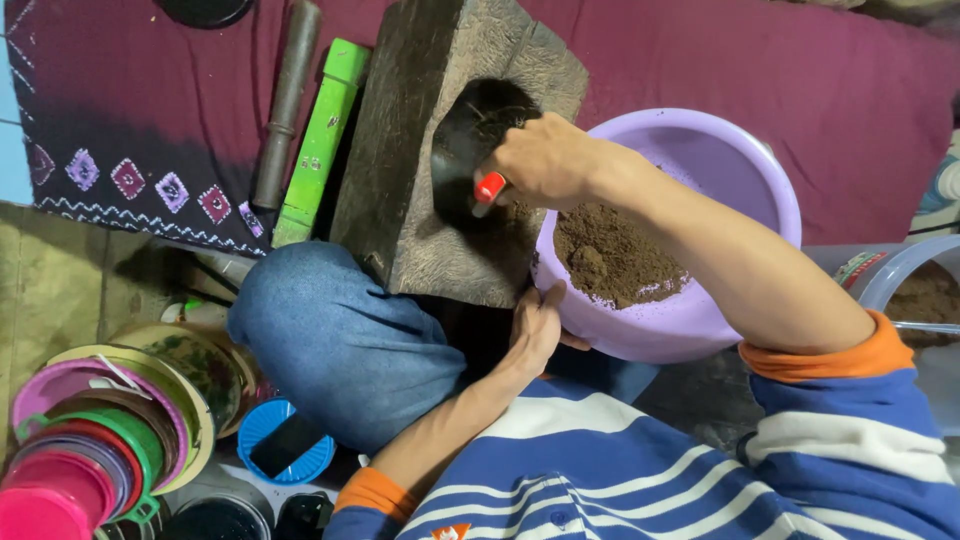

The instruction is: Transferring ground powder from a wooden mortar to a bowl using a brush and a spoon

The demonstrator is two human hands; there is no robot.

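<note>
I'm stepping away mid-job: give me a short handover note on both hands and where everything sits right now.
Right hand: grips a red-handled dark scoop over the dark carved wooden block.
Left hand: steadies the lilac plastic basin at its near rim.
Basin holds a mound of brown powder, tilted toward the block.
Done: nothing that can be told apart in this view.
Left: the powder in the basin.

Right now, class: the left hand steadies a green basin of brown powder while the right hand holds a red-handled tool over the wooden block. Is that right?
Not quite. The head view shows the basin is purple, not green. The left hand steadies it, brown powder inside, while the right hand holds the red-handled tool over the wooden block.
</note>
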